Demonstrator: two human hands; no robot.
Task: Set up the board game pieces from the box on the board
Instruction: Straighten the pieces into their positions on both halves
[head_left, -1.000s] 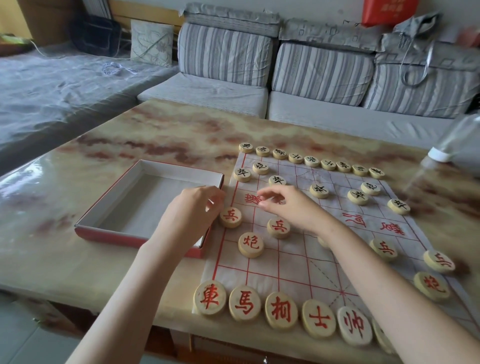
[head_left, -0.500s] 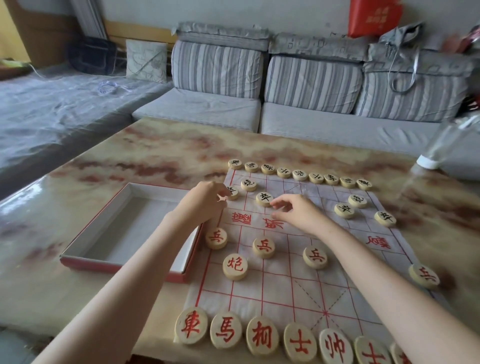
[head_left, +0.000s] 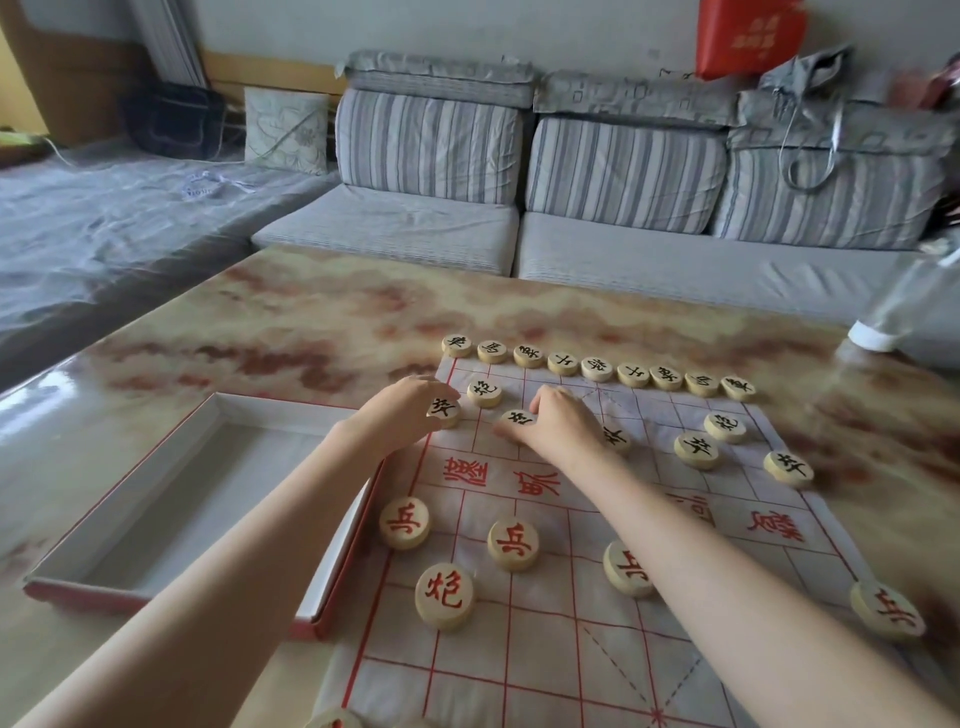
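Red-inked pale wooden discs (head_left: 513, 544) sit on the near half of the white cloth board with a red grid (head_left: 545, 613). Each is on a line crossing, a cannon behind its soldiers, so that side's opening layout looks well in hand. Just off the board's left edge lies the shallow red-and-white cardboard box (head_left: 171, 499). No piece shows in it, so I'd judge nearly everything is already out.

Past the board's middle band of red characters, both arms reach onto the far half. The left grip (head_left: 402, 410) pinches a black-inked soldier disc (head_left: 445, 409) by its rim at the board's left border. The right grip (head_left: 561, 426) curls over a second black-inked soldier disc (head_left: 519, 419) a little further in, thumb against its near side. Held low by the edges like that, the discs can be nudged onto exact crossings, which I'd guess is the point.

A black-inked cannon disc (head_left: 484, 392) stands just beyond, between the two. Along the board's far edge runs a row of nine black-inked discs (head_left: 597, 369), the back rank, lettering turned towards the opposite seat. Everything rests on a glossy marbled worktop (head_left: 311, 322).
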